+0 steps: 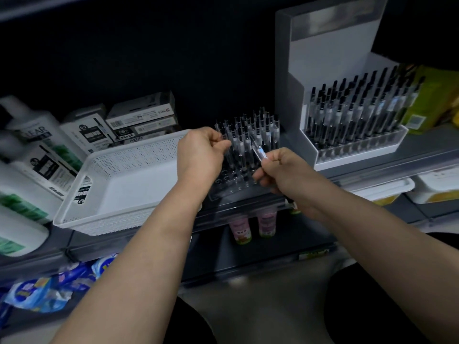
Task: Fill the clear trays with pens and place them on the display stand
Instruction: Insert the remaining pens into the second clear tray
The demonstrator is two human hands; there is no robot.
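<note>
A clear tray [232, 188] stands on the shelf at the centre, its back rows filled with upright black-capped pens [258, 131] and its front holes bare. My left hand [201, 155] pinches a pen at the tray's left side. My right hand [280, 170] grips a few clear pens [259, 152], tips slanting up over the tray. To the right, a white display stand [330, 60] holds a second tray [357, 150] full of pens.
A white perforated basket [124, 184] sits left of the tray, with pen boxes [141, 120] behind it and white bottles [29, 150] further left. Pink cups [253, 227] and blue packets [44, 289] lie on lower shelves. Yellow-green packages [432, 100] stand at far right.
</note>
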